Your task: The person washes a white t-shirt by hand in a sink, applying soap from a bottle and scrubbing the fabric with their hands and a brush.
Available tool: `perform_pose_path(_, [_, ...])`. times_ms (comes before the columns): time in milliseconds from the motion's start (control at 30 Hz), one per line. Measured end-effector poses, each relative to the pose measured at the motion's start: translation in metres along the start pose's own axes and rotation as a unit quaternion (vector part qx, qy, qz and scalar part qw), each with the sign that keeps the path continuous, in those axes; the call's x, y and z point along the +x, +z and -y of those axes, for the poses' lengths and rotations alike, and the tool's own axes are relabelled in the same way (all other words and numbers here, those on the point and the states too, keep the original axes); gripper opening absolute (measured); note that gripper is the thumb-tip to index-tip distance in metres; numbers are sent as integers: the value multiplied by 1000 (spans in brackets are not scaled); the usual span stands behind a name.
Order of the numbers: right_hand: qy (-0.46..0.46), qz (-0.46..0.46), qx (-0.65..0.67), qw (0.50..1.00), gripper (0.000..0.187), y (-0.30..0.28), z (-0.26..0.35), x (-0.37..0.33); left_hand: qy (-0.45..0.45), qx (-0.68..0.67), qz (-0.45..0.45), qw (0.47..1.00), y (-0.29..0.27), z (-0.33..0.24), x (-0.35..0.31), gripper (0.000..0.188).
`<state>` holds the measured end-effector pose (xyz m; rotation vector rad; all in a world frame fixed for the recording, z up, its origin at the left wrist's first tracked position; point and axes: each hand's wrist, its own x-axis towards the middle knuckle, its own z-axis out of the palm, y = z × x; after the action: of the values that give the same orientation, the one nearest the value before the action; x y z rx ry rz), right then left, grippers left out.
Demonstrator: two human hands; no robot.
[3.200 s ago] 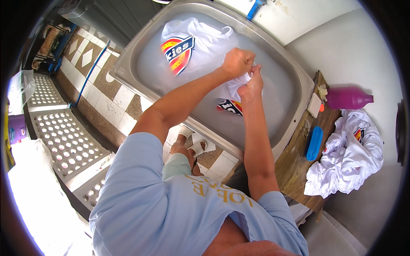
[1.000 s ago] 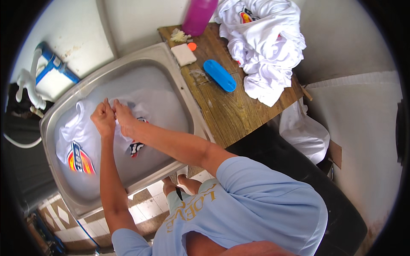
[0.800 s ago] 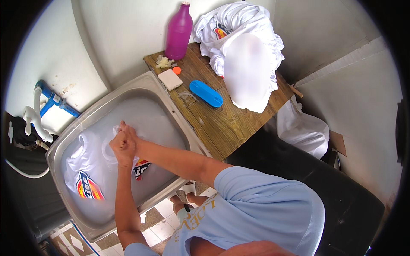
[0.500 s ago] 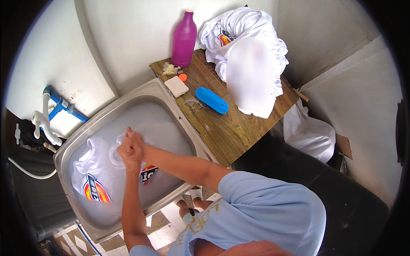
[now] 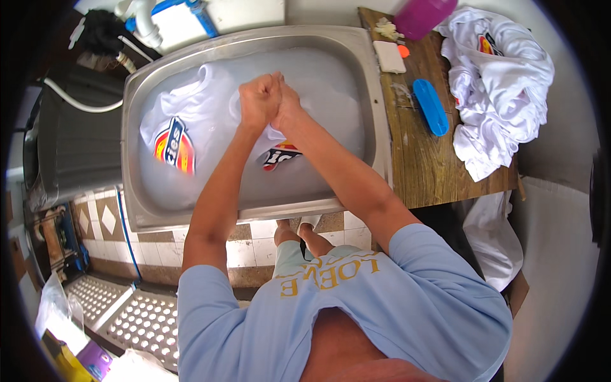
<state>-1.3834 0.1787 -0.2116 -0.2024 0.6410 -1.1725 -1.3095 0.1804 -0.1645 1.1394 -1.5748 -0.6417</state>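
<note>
A steel sink basin [image 5: 380,114] holds cloudy, greyish water. Over its middle, my left hand [image 5: 259,102] and my right hand [image 5: 287,103] are pressed together, both closed in fists around the fabric of a white T-shirt [image 5: 275,135]. Most of what they grip is hidden by the fingers. Part of that shirt, with a red and dark printed patch, shows under my wrists. To the left of my hands, white shirt cloth [image 5: 191,102] with a bright printed logo floats half sunk; whether it belongs to the same shirt I cannot tell.
On the wooden board [image 5: 414,181] to the right lie a pale soap bar [image 5: 389,56], an orange cap [image 5: 403,51], a blue brush [image 5: 431,107], a purple bottle [image 5: 423,16] and a heap of white shirts [image 5: 503,83]. A white tap [image 5: 147,25] is at the upper left.
The view has turned and shifted, so the basin sits higher and more level. My hands are still together over the water, gripping the cloth.
</note>
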Motion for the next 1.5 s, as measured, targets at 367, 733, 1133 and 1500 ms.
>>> perform_pose_path(367, [36, -107, -23, 993, 34, 9, 5, -4, 62, 65, -26, 996, -4, 17, -3, 31])
perform_pose_path(733, [62, -155, 63, 984, 38, 21, 18, 1, -170, -169, -85, 967, -20, 33, 16, 51])
perform_pose_path(1133, [-91, -231, -143, 958, 37, -3, 27, 18, -66, 47, -15, 997, -3, 59, -8, 42])
perform_pose_path(1500, [-266, -183, -373, 870, 35, -22, 8, 20, 159, 241, 82, 954, -28, 106, -24, 19])
